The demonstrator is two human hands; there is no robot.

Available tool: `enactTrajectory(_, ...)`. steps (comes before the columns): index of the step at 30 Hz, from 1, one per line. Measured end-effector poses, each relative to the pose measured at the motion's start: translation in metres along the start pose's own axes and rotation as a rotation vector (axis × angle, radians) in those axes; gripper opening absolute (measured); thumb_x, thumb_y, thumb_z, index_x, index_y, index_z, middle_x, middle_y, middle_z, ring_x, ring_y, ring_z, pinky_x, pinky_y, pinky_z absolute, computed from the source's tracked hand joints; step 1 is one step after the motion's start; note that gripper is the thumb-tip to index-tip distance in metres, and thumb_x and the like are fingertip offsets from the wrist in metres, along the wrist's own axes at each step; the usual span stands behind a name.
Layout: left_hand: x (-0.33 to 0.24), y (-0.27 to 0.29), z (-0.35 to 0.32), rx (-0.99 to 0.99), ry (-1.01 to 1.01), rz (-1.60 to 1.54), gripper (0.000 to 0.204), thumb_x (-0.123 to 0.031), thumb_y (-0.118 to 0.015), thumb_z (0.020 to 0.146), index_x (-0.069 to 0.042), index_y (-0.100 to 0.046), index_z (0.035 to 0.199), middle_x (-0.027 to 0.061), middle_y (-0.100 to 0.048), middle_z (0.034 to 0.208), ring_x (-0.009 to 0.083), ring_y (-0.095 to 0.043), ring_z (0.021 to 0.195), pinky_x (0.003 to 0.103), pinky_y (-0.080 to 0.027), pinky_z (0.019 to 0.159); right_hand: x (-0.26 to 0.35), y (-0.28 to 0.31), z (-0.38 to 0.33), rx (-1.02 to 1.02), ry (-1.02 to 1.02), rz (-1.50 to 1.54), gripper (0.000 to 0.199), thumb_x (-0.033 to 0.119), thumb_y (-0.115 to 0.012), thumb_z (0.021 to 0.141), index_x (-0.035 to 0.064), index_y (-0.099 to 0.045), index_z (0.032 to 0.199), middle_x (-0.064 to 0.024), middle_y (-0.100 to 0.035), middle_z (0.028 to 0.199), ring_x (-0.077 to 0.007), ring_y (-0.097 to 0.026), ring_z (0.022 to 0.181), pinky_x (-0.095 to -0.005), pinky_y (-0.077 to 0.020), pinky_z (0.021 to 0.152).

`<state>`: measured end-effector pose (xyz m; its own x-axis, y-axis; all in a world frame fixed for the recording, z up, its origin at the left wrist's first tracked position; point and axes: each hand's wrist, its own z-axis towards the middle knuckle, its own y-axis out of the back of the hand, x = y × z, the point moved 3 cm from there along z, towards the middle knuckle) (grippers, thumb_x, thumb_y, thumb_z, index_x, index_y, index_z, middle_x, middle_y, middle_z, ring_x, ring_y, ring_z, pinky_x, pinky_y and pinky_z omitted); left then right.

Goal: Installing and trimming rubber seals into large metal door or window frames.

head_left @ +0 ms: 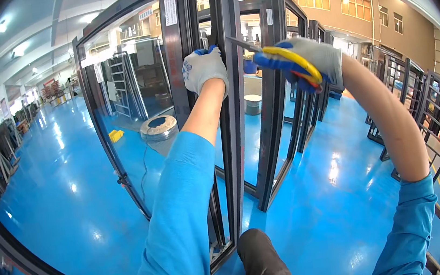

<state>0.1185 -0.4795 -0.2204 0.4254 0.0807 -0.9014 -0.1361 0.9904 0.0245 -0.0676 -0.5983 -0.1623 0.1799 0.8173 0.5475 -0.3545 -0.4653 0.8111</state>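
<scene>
A dark grey upright window or door frame (pixel 232 81) stands directly before me. My left hand (pixel 204 70), in a grey and blue work glove, is closed against its channel. A narrow black strip (pixel 213 24) runs down the channel to these fingertips; the fingers hide where it ends. My right hand (pixel 311 56), gloved alike and smeared by motion, is closed round a hand tool with curved yellow and red handles (pixel 295 61). Its slim dark metal end (pixel 242 43) points left at the frame, level with the left hand. Blur hides the tool's exact kind.
A glazed sash (pixel 133 93) spreads to the left. Behind it are a round coil (pixel 158 127) and a yellow object (pixel 116 136) on the blue floor (pixel 71 209). More dark frames (pixel 273 104) stand behind the main one. Barred frames (pixel 410 94) line the right.
</scene>
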Motion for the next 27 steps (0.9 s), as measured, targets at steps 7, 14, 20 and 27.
enactTrajectory(7,-0.005,0.0,-0.01,-0.065,0.045,-0.016,0.025,-0.036,-0.073,0.084,-0.013,-0.08,0.091,0.0043,-0.077,0.082,0.022,-0.07,0.071,0.034,-0.056,0.071,-0.028,-0.015,-0.031,-0.035,-0.033,0.149,0.047,0.046,-0.057,0.101,0.0014,-0.062,0.115,-0.0062,-0.069,0.079,-0.014,-0.066,0.057,-0.023,-0.0554,0.049)
enactTrajectory(14,-0.012,0.004,-0.022,-0.067,0.149,-0.065,0.024,-0.036,-0.073,0.084,-0.014,-0.08,0.091,0.0017,-0.077,0.081,0.0189,-0.07,0.07,0.034,-0.056,0.07,-0.05,-0.024,-0.025,-0.02,0.032,0.047,0.044,0.045,-0.06,0.1,0.0029,-0.066,0.112,-0.0038,-0.07,0.081,-0.0118,-0.066,0.058,-0.0198,-0.0525,0.05)
enactTrajectory(20,-0.013,0.001,-0.018,-0.121,0.057,-0.044,0.025,-0.034,-0.074,0.084,-0.01,-0.079,0.089,0.0019,-0.074,0.074,0.0159,-0.066,0.063,0.029,-0.054,0.066,-0.048,-0.026,-0.029,-0.018,-0.03,0.215,0.046,0.045,-0.062,0.1,0.0036,-0.067,0.118,-0.0027,-0.071,0.083,-0.013,-0.066,0.06,-0.0207,-0.0534,0.053)
enactTrajectory(27,0.001,0.023,0.046,0.128,-0.143,-0.377,0.021,-0.029,-0.077,0.081,-0.008,-0.077,0.081,0.0013,-0.067,0.065,0.0114,-0.054,0.051,0.024,-0.044,0.051,-0.031,-0.024,0.006,0.138,0.058,0.27,0.05,0.046,-0.056,0.102,0.0011,-0.059,0.124,-0.0085,-0.068,0.076,-0.016,-0.064,0.056,-0.025,-0.0517,0.048)
